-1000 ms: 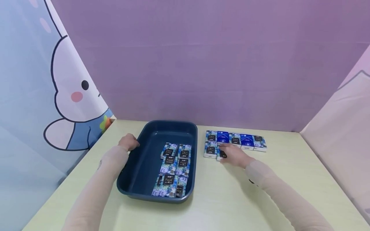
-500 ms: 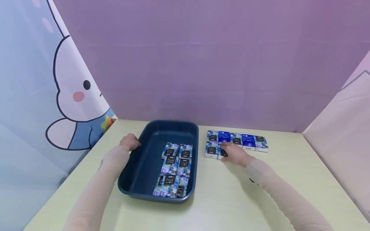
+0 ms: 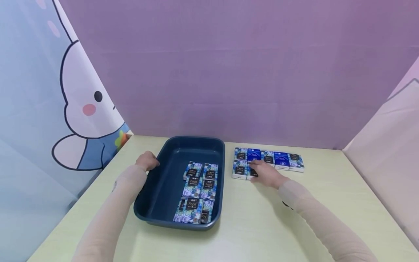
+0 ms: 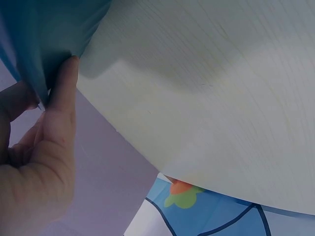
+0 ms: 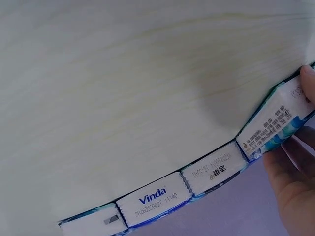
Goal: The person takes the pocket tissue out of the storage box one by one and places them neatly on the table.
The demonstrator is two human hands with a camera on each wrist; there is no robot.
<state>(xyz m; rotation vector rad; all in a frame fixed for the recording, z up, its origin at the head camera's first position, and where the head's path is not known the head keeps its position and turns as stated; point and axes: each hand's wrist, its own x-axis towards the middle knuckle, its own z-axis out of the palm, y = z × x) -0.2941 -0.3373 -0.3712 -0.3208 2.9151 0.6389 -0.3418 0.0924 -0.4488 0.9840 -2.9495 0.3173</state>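
Note:
My left hand (image 3: 147,161) pinches the left rim of a dark blue plastic tub (image 3: 160,182); in the left wrist view, thumb and fingers (image 4: 63,91) lie on either side of the tub's wall (image 4: 64,29). Several flowered tissue packs (image 3: 192,187) lie along the right half of the tub. My right hand (image 3: 266,174) grips a flowered tissue pack (image 3: 251,174) at the front of a group on the table. In the right wrist view the thumb is on one side of this pack (image 5: 273,115) and the fingers on the other. Part of it is hidden by the hand.
Behind my right hand runs a row of flowered and plain blue tissue packs (image 3: 280,160). A flowered pack (image 3: 239,169) sits left of the gripped one. The pale table (image 3: 248,225) meets a purple backdrop (image 3: 242,83) at its far edge.
The head view has shifted very slightly. Both hands stay where they were, on the tub's rim and the tissue pack.

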